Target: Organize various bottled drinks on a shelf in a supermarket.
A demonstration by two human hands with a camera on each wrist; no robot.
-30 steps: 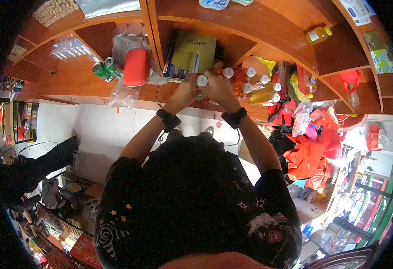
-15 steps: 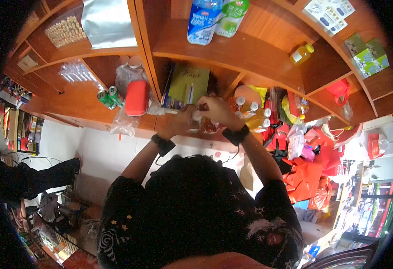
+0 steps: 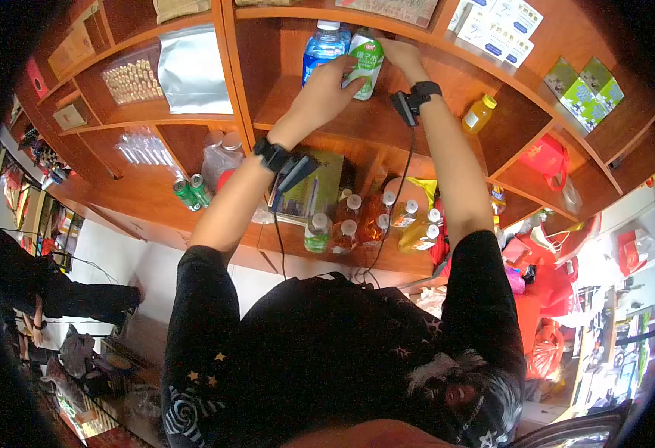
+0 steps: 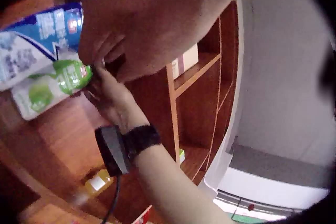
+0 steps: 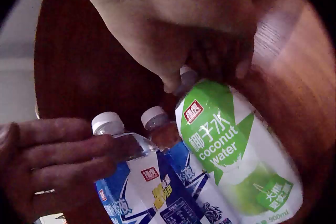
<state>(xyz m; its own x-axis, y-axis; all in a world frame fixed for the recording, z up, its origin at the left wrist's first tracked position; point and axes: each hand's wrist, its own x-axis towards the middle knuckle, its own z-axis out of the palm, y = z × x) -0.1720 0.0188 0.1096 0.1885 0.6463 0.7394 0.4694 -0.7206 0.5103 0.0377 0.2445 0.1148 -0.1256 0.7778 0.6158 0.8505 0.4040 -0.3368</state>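
On the upper shelf stands a coconut water bottle (image 5: 231, 145) with a green and white label. My right hand (image 3: 404, 60) reaches over its top, the fingers and thumb curled round the capped neck in the right wrist view. Beside it are two blue-labelled drink bottles (image 5: 134, 182) with white caps. My left hand (image 3: 324, 101) lies in front of these bottles, its fingers (image 5: 65, 153) straight and level with the front blue bottle's shoulder. Part of the coconut water bottle's neck is hidden by my right hand.
Below, several capped bottles of drink (image 3: 376, 220) stand near books (image 3: 327, 183). A small yellow bottle (image 3: 480, 113) is further right on the upper shelf. Green cans (image 3: 191, 193) and a silver bag (image 3: 195, 71) are on the left. Shelf dividers surround the bottles; cables hang from both wrists.
Both hands have left a bottle on the lower counter, which now stands there among the others. They have moved up to the upper shelf, the right hand onto the coconut water bottle.
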